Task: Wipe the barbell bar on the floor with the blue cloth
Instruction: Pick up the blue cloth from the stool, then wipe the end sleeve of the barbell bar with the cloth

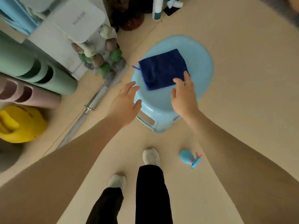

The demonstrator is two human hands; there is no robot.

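Barbell bar lies on the floor, unwiped, off to the outside of your left hand. Both your hands are spread and empty; your right hand overlaps the near corner of the blue cloth, not yet gripped, on the stool. Everything remains.

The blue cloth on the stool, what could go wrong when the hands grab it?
The dark blue folded cloth lies on a light blue plastic stool, and both open hands, left hand and right hand, reach in from its near edge, so a hard tug might tip it. The small blue spray bottle lies by the white shoe, easy to kick. The long silver metal barbell bar could trip a foot.
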